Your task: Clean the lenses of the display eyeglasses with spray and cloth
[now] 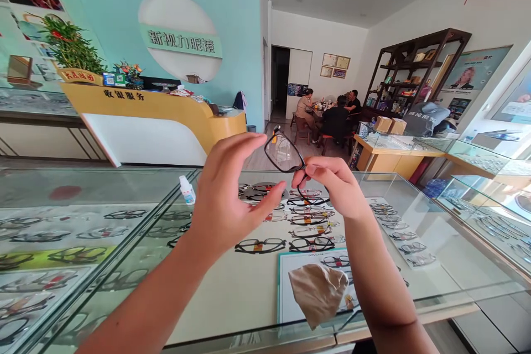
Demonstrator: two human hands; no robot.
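Note:
Black-framed eyeglasses (284,150) are raised above the glass display counter, one lens facing me. My right hand (332,180) pinches them around the bridge, and part of the frame hangs below its fingers. To the left, my left hand (226,193) has its thumb and fingers spread wide; the index fingertip is at the outer edge of the lens, and I cannot tell whether it touches. A brown cloth (318,292) lies crumpled on the counter glass below. Beside my left hand stands a small white spray bottle (187,191).
Rows of eyeglasses (311,215) fill the glass showcase (207,298) in front of me. Another showcase (493,215) is at the right. Beyond are a yellow and white cashier desk (153,116) and several people (335,121) seated at a table.

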